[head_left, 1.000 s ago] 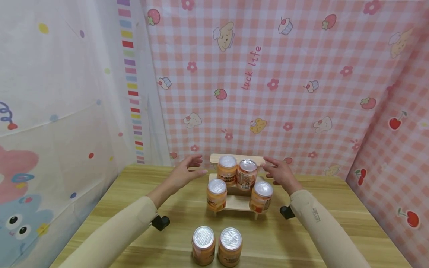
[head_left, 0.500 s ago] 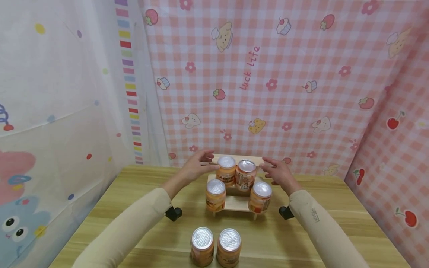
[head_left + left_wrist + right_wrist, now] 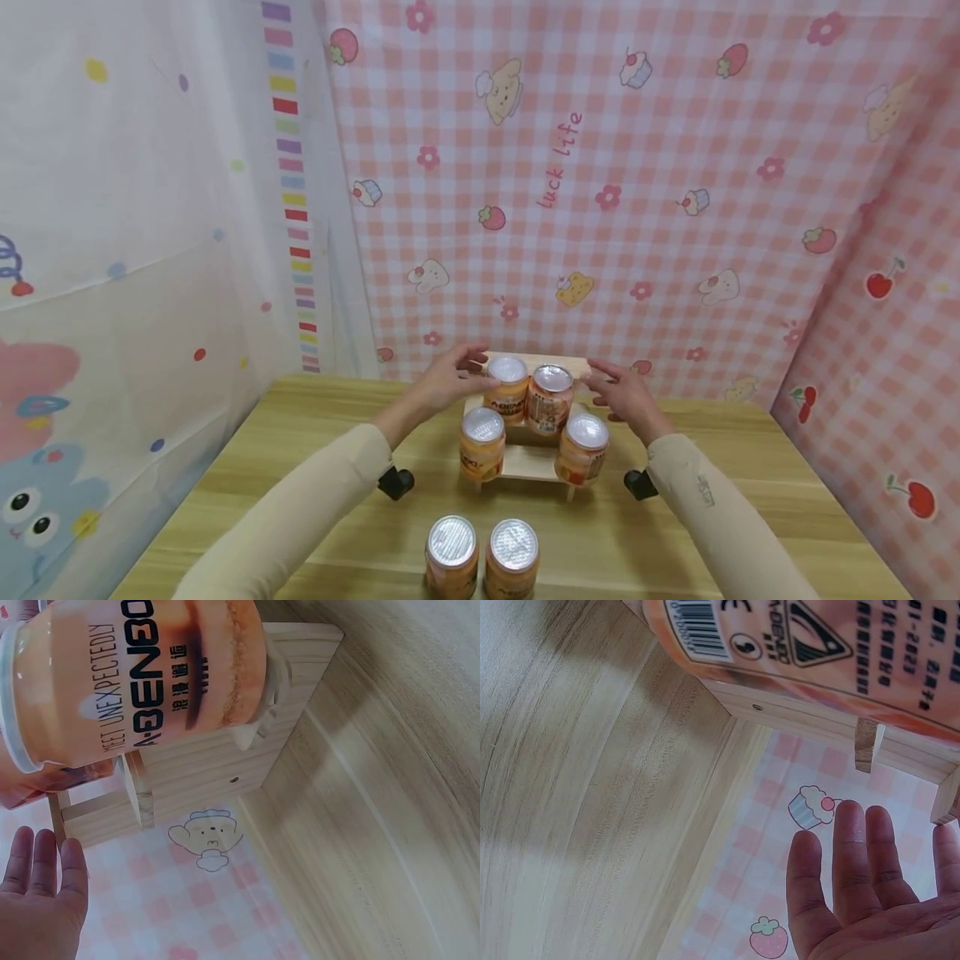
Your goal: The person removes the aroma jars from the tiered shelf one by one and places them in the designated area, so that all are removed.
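A small stepped wooden rack (image 3: 528,462) carries orange cans with silver lids. Side by side on its upper level stand the back left can (image 3: 507,400) and the back right can (image 3: 551,408). On the lower level, the front left can (image 3: 482,454) and the front right can (image 3: 582,458) stand apart. My left hand (image 3: 446,383) is at the rack's left end, thumb beside the back left can; contact is unclear. My right hand (image 3: 628,398) is at the right end near the back right can. Both wrist views show extended fingers holding nothing.
Two more orange cans, a left one (image 3: 452,562) and a right one (image 3: 512,562), stand on the wooden table (image 3: 337,533) in front of the rack. A pink checked cloth (image 3: 637,167) hangs close behind, with a white patterned curtain (image 3: 150,208) on the left.
My left hand has moved right, from beside the rack to its upper left end near the back left can. My right hand has barely moved. The cans have kept their places.
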A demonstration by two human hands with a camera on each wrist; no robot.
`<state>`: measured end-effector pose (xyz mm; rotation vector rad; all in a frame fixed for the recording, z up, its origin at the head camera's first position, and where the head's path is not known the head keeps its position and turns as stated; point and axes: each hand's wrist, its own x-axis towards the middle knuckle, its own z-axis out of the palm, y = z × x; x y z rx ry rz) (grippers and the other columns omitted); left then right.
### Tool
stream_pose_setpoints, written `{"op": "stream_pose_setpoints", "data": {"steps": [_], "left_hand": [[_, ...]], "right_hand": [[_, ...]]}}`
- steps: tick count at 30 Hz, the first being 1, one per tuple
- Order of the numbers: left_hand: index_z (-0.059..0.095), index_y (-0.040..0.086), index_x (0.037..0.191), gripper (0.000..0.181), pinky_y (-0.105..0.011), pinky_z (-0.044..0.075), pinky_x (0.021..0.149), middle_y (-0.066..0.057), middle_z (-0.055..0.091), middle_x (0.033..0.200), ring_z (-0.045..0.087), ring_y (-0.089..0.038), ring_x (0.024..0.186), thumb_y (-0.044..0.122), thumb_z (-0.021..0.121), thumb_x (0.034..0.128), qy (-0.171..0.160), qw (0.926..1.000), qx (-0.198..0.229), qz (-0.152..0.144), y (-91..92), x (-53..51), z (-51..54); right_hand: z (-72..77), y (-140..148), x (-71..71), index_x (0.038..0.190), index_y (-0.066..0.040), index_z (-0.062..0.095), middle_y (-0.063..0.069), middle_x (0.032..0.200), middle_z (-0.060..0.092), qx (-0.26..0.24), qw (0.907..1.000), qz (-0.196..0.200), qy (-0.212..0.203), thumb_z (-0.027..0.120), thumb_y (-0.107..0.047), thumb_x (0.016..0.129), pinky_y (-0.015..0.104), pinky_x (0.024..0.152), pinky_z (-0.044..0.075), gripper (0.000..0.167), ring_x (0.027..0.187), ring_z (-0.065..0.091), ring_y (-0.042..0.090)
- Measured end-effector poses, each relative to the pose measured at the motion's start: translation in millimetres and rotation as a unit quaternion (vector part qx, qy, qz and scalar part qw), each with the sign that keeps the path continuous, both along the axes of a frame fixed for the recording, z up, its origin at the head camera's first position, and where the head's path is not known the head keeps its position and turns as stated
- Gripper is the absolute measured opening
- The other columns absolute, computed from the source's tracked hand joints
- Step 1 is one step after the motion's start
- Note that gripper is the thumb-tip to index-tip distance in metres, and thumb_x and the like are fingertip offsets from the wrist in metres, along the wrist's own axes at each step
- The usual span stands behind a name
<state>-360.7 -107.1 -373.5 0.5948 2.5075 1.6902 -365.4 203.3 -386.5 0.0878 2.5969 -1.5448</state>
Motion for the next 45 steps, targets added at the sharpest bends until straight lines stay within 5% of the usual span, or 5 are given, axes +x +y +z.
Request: {"op": "stream_pose_setpoints", "data": {"steps": [45], "left_hand": [[0.057,0.011,0.138,0.065,-0.043,0.046,0.1,-0.004,0.063,0.12,0.057,-0.022,0.113,0.035,0.082,0.0821,0.014,0.9983,-0.054,0.015,17.4,-2.7,-4.3]], "right_hand": [[-2.2,0.8,0.5,0.153,-0.021,0.04,0.023,0.144,0.05,-0.009,0.9999,-0.004,-0.001,0.056,-0.04,0.101,0.055,0.092,0.049,0.058,0.123,0.055,0.039]]}}
